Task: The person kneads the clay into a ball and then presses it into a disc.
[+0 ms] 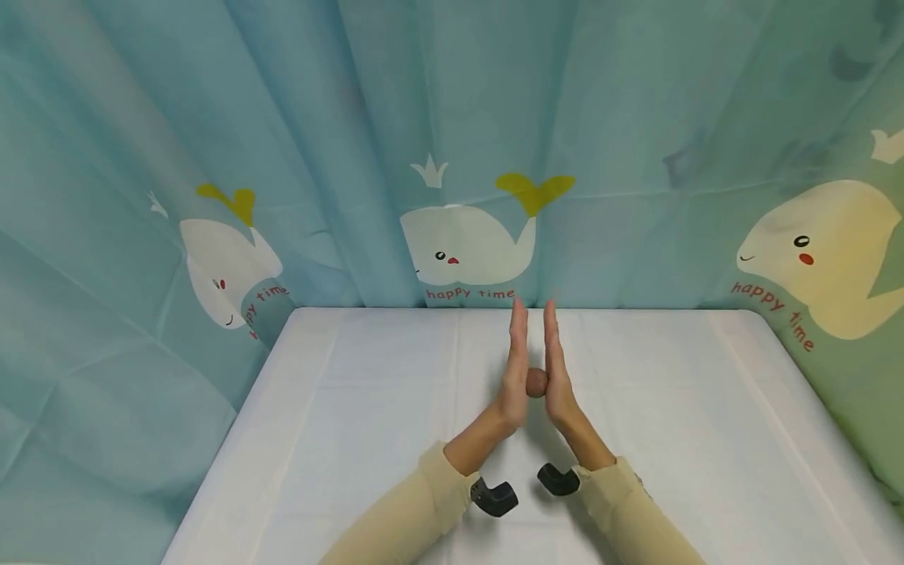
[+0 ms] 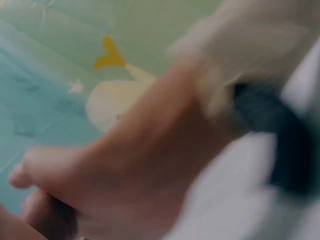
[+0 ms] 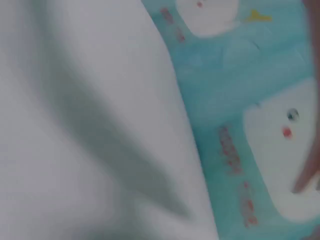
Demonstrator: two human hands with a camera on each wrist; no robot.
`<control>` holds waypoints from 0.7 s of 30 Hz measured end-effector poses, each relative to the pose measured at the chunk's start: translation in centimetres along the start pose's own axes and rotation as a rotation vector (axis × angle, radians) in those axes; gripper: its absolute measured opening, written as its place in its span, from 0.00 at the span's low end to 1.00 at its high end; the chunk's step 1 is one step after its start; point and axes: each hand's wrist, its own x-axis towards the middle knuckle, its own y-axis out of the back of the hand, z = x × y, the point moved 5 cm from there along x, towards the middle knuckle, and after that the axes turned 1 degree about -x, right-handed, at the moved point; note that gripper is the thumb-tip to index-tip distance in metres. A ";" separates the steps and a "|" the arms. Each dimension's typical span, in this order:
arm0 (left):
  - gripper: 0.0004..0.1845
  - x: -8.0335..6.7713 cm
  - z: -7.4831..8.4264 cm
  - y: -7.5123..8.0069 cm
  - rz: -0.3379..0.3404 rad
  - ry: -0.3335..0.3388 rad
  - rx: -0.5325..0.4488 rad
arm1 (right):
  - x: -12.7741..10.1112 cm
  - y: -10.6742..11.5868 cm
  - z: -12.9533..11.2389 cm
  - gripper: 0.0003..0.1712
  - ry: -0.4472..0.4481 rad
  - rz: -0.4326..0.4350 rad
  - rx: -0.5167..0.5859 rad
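Note:
A small brown ball [image 1: 537,382] sits squeezed between my two palms above the white table [image 1: 353,408]. My left hand [image 1: 515,365] and right hand [image 1: 556,369] stand upright, palms facing each other, fingers straight and pointing away from me. The fingertips are slightly apart. Only the ball's near side shows between the heels of the hands. The left wrist view is blurred and shows the right hand [image 2: 125,170] close up with its beige sleeve [image 2: 250,45]. In the right wrist view, also blurred, I see only table and curtain.
A blue curtain [image 1: 452,118] printed with white whales hangs close behind and at both sides of the table. Black wrist cameras [image 1: 494,497] [image 1: 558,479] sit under the beige sleeves. White cloth covers the table to its rounded far corners.

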 end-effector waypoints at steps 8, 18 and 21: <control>0.36 1.3 -2.3 1.1 0.033 0.009 0.115 | -1.3 -1.7 -3.3 0.33 0.033 0.021 -0.043; 0.39 0.7 0.1 -0.6 -0.021 -0.037 0.032 | -0.8 0.1 0.1 0.31 -0.036 0.016 0.015; 0.39 1.6 0.0 0.3 0.024 -0.062 0.103 | -2.2 -1.3 -0.6 0.32 -0.015 0.009 0.053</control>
